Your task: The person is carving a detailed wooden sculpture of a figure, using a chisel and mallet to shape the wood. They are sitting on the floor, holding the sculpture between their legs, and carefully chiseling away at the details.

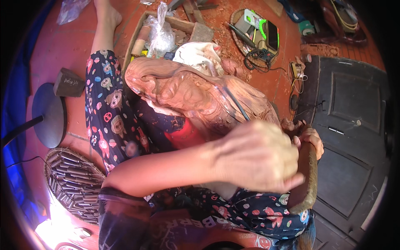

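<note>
The carving [183, 93] lies in the middle, the box [131, 46] behind it with a bag [161, 37] inside. Left are the outstretched leg [104, 98], then a block [68, 85] on the floor [77, 41] beside a stand [50, 114]. Tools [75, 179] fill the basket [47, 166] at near left; behind, rightward, a tray [236, 21] carries a phone [272, 35]; the panel [354, 100] stands far right.

Left forearm [166, 168] stretched rightward, left hand [259, 157] curled, blurred, right hand [313, 141] partly hidden, fingers bent
</note>
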Demonstrator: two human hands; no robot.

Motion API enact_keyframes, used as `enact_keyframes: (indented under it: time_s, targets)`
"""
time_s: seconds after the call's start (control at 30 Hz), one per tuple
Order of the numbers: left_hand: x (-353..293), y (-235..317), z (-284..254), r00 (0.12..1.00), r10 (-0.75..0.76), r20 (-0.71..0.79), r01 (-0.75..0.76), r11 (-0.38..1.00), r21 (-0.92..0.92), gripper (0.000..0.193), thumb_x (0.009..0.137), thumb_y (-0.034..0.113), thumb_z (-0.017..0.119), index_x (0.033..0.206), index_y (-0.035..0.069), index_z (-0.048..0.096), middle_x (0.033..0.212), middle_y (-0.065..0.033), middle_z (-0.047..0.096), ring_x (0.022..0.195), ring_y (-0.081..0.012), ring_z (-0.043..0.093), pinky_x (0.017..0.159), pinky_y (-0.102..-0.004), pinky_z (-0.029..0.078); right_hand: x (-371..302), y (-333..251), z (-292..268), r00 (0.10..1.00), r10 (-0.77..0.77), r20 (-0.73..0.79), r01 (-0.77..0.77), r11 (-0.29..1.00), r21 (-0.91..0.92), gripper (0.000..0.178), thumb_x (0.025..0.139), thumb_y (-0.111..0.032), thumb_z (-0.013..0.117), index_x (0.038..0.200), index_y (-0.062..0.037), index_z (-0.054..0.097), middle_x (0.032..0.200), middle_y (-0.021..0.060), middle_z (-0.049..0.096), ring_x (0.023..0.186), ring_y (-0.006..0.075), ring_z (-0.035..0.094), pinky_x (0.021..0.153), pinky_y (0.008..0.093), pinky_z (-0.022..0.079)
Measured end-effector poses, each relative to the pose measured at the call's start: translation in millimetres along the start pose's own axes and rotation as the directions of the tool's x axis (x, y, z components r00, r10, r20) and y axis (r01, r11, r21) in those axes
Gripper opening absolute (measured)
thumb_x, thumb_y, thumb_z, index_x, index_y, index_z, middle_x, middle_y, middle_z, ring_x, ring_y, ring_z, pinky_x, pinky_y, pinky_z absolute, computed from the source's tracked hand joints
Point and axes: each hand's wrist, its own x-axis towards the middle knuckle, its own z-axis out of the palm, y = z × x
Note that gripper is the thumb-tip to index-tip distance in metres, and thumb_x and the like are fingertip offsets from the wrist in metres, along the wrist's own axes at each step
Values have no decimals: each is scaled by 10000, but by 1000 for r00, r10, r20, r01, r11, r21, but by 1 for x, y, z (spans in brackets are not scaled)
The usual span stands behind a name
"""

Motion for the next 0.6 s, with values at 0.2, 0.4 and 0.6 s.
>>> enact_keyframes:
  time_s: [0.2,0.4,0.6]
  targets:
    - [-12,-2,-2,954,-128,272,170,975,-141,355,833,247,646,537,88,531,512,-73,484,451,-271,525,418,-377,404,2,-8,1,1000,-9,19,10,999,-53,302,748,-125,790,771,-28,505,600,73,543,562,196,574,605,350,522]
    - [-15,-8,-10,955,-139,262,178,975,-132,325,836,219,633,552,89,548,504,-71,481,438,-287,510,416,-384,391,9,-17,-1,999,-12,51,17,996,-91,322,758,-176,799,764,-34,511,591,61,543,547,206,583,578,334,516]
    - [-15,-10,-14,982,-131,136,155,970,-189,364,845,207,629,521,93,508,494,-62,453,421,-285,484,410,-389,371,13,-20,-2,993,-53,103,58,997,-46,299,718,-50,780,793,-18,492,622,86,550,568,204,548,584,359,480]
